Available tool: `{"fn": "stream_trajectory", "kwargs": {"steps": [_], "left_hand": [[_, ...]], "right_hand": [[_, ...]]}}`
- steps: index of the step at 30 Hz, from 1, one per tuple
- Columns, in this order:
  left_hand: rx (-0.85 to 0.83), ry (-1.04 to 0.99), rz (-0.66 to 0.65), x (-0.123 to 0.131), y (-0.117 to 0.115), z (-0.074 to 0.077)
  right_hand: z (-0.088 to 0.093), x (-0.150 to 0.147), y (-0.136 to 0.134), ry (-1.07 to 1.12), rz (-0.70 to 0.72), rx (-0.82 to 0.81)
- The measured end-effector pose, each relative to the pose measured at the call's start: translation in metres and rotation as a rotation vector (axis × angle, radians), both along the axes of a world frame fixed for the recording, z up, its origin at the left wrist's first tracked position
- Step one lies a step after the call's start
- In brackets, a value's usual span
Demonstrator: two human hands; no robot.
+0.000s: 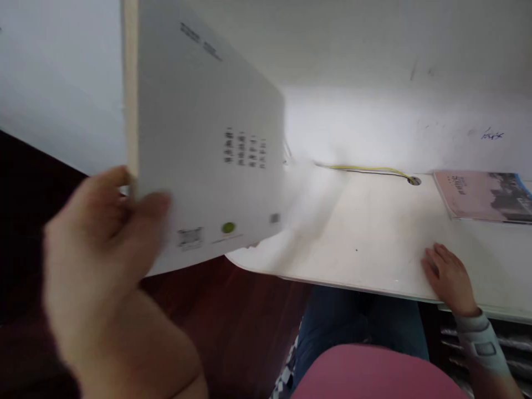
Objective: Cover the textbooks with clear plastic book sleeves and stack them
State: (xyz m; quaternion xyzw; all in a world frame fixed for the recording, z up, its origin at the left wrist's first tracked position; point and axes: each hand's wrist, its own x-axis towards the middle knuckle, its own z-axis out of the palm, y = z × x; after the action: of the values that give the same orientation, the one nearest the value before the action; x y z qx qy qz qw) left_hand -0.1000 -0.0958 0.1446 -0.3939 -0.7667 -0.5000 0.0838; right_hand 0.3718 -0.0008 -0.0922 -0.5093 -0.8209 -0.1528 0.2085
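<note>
My left hand (103, 238) is raised at the left, its thumb and fingers closed on the lower spine side of a book (199, 149). The book stands upright close to the camera, its white cover facing me with dark print, a green round mark and a square code. Motion blurs its right edge. My right hand (451, 277) lies on the white desk (374, 238) near its front edge, fingers resting on the surface and holding nothing. A light-coloured band (484, 343) is around that wrist.
A booklet with a pink cover (474, 194) lies at the desk's right rear. Yellow and black cables (374, 168) run along the wall into a round desk hole (414, 180). The desk's rounded left end borders a dark reddish floor (233, 310). A white wall (374, 111) rises behind.
</note>
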Motion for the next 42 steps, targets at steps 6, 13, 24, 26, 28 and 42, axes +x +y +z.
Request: {"fn": "stream_trajectory", "kwargs": {"steps": [6, 13, 24, 26, 28, 42], "left_hand": [[0.092, -0.909, -0.763, 0.087, 0.08, -0.084], [-0.363, -0.736, -0.895, 0.142, 0.111, -0.17], [-0.553, -0.157, -0.734, 0.106, 0.098, -0.194], [-0.555, -0.104, -0.713, 0.096, 0.096, -0.199], [-0.553, -0.055, -0.691, 0.084, 0.094, -0.202], [-0.564, -0.162, -0.532, 0.033, 0.082, -0.202]], "right_hand": [[0.004, -0.003, 0.0, 0.037, -0.021, -0.035], [0.008, -0.005, -0.001, 0.011, -0.036, -0.033], [0.004, 0.001, -0.001, 0.037, 0.005, -0.031], [0.003, 0.002, -0.001, 0.049, 0.015, -0.047], [0.003, 0.003, -0.001, 0.061, 0.017, -0.054], [0.006, 0.004, -0.003, 0.059, 0.02, -0.089]]}}
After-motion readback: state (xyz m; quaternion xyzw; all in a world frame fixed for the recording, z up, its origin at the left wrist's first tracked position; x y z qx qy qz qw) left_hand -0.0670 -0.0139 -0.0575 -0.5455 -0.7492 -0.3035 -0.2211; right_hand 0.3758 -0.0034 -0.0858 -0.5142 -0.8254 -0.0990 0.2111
